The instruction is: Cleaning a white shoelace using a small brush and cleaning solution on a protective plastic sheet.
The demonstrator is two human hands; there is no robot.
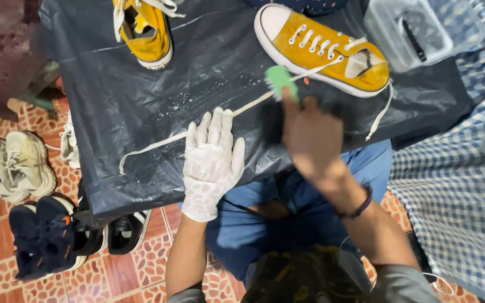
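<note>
Lap: blue jeans (254, 224) fill the lower middle, closest to the camera, just below the desk edge.
Right hand (310, 137): bare and blurred, grip closed around a brush (279, 98) with a green handle and dark bristles; a dark band sits on the wrist.
Left hand (213, 160): in a white glove, fingers spread open and pressed flat on the sheet, holding nothing, touching the lace.
Lace (158, 145): long and white, lying across the desk from its left part, under the left fingertips, up towards the brush.
Desk (119, 90): covered by a black plastic sheet with wet specks beside the lace.
Shoes: one yellow sneaker (324, 50) lies just beyond the brush; a second yellow sneaker (144, 31) sits at the far edge, well apart.
Tub (408, 31): clear plastic, at the far right corner.
Floor (141, 264): red patterned tiles, with pale sneakers (15, 165) and dark sneakers (46, 233) at left.
Cloth (456, 185): blue checked, at right.
</note>
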